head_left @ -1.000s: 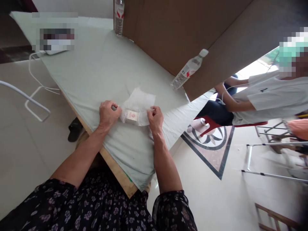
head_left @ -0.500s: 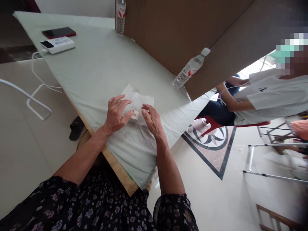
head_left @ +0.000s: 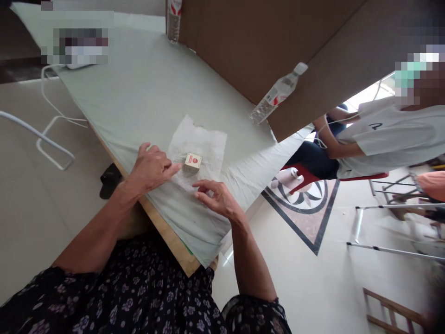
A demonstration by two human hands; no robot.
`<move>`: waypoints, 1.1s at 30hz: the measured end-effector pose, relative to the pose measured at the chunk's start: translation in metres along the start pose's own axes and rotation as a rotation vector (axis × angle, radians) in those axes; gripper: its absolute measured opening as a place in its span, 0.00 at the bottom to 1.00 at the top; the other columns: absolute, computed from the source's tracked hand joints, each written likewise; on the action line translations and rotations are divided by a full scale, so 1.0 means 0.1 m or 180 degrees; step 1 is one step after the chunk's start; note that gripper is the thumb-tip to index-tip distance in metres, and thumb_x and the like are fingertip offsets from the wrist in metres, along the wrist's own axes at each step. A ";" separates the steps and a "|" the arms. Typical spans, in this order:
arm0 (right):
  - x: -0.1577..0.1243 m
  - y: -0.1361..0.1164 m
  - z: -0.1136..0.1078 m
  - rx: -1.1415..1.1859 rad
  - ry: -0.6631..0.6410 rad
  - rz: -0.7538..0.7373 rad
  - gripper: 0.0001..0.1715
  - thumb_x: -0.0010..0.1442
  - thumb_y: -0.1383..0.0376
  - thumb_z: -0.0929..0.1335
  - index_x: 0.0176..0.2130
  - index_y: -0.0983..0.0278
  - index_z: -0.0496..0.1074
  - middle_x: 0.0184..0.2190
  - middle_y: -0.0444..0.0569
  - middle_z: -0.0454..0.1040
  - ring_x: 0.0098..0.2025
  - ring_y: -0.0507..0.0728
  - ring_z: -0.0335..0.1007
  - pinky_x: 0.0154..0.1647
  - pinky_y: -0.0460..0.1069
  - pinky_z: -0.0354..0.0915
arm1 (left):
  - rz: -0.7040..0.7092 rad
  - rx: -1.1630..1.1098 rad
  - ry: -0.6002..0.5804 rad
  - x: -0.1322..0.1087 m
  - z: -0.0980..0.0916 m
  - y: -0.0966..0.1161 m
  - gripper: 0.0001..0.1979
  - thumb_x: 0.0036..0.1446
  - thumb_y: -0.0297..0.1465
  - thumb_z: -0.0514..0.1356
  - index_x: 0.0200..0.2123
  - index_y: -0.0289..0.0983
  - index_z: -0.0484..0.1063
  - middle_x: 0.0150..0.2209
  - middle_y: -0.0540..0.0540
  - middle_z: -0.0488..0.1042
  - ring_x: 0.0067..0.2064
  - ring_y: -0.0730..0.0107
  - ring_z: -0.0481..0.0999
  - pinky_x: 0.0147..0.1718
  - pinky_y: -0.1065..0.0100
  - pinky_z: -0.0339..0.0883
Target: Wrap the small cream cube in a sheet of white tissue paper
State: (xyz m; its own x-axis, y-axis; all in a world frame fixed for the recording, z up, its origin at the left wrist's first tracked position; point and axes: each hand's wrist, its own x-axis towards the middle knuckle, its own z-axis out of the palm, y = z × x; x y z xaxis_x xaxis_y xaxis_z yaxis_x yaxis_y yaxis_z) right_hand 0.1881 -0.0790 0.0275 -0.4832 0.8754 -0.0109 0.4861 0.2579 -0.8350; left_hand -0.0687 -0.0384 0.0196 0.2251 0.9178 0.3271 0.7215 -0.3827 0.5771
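Note:
A small tan box (head_left: 192,162) with a red mark on top sits on an unfolded white paper sheet (head_left: 205,144), which lies flat on the pale green table cover (head_left: 139,93). My left hand (head_left: 151,165) rests on the cover at the sheet's left edge, fingers loosely spread, one fingertip reaching toward the box. Just below the sheet, my right hand (head_left: 215,197) hovers with fingers apart and nothing in it.
Two plastic water bottles stand against a brown cardboard wall (head_left: 250,41), one at the far end (head_left: 173,16) and one leaning to the right (head_left: 276,95). A blurred device with a white cable (head_left: 74,44) lies far left. Another person in a white shirt (head_left: 392,137) sits at right.
Both hands have let go of the paper and drawn back toward me. The sheet now lies spread open and the small box is uncovered on it.

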 end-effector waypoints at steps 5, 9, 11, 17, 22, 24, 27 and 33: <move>0.04 0.03 -0.04 -0.0133 0.0667 0.0152 0.16 0.67 0.55 0.68 0.41 0.62 0.81 0.29 0.45 0.80 0.29 0.52 0.71 0.35 0.49 0.68 | 0.0031 0.0856 -0.0543 -0.08 -0.08 0.00 0.21 0.56 0.43 0.65 0.14 0.41 0.70 0.21 0.43 0.72 0.36 0.52 0.73 0.51 0.46 0.65; 0.25 0.00 0.00 -0.0420 0.1325 -0.0163 0.17 0.65 0.58 0.70 0.52 0.59 0.78 0.52 0.54 0.82 0.49 0.60 0.78 0.48 0.54 0.73 | 0.0236 0.0949 -0.0369 -0.04 -0.14 0.25 0.09 0.58 0.40 0.66 0.33 0.41 0.81 0.33 0.41 0.80 0.45 0.47 0.77 0.50 0.49 0.68; 0.40 0.03 0.07 -0.0752 0.1223 -0.0291 0.28 0.61 0.60 0.73 0.59 0.60 0.74 0.62 0.57 0.76 0.62 0.65 0.73 0.59 0.60 0.71 | 0.0399 0.0853 -0.0459 0.01 -0.12 0.35 0.09 0.60 0.35 0.64 0.41 0.38 0.81 0.43 0.37 0.81 0.53 0.44 0.76 0.53 0.49 0.69; 0.56 0.25 0.07 -0.1014 0.1208 -0.0165 0.29 0.62 0.63 0.71 0.61 0.62 0.72 0.60 0.59 0.78 0.61 0.66 0.74 0.66 0.64 0.67 | 0.0205 0.0796 -0.1127 0.09 0.08 0.24 0.22 0.58 0.35 0.67 0.55 0.34 0.73 0.56 0.31 0.78 0.60 0.39 0.74 0.58 0.48 0.69; 0.39 0.59 -0.39 -0.0885 0.2369 0.0139 0.32 0.61 0.59 0.70 0.62 0.61 0.69 0.59 0.59 0.77 0.57 0.64 0.75 0.56 0.62 0.72 | -0.0061 0.0990 -0.0997 0.05 0.21 0.16 0.29 0.55 0.39 0.70 0.57 0.32 0.72 0.61 0.28 0.73 0.65 0.35 0.69 0.62 0.45 0.64; 0.33 0.75 -0.56 -0.0928 0.2521 0.0437 0.32 0.59 0.60 0.69 0.62 0.61 0.69 0.58 0.59 0.77 0.56 0.64 0.74 0.55 0.62 0.73 | -0.0120 0.1050 -0.0913 0.05 0.26 0.17 0.28 0.55 0.40 0.69 0.55 0.32 0.74 0.62 0.28 0.72 0.65 0.35 0.68 0.62 0.45 0.63; 0.26 0.89 -0.67 -0.1152 0.2510 0.0824 0.32 0.55 0.63 0.69 0.59 0.65 0.71 0.58 0.64 0.76 0.59 0.68 0.73 0.61 0.67 0.69 | -0.0177 0.1059 -0.0775 0.05 0.32 0.18 0.26 0.56 0.42 0.69 0.54 0.35 0.75 0.62 0.30 0.72 0.64 0.36 0.68 0.61 0.45 0.63; 0.20 0.53 -0.31 -0.1616 0.2387 0.0111 0.25 0.65 0.60 0.68 0.61 0.58 0.72 0.66 0.59 0.70 0.70 0.69 0.64 0.69 0.70 0.61 | -0.0154 0.1038 -0.0599 0.02 0.36 0.22 0.29 0.56 0.42 0.69 0.58 0.39 0.73 0.68 0.31 0.67 0.68 0.37 0.65 0.63 0.45 0.61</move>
State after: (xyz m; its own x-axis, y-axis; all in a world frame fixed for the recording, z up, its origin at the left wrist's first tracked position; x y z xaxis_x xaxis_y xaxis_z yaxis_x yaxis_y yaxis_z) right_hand 0.2270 -0.0350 0.0002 0.0525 0.8768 0.4781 0.8400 0.2201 -0.4959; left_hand -0.0288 -0.0409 0.0055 0.2801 0.9490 0.1448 0.8979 -0.3123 0.3101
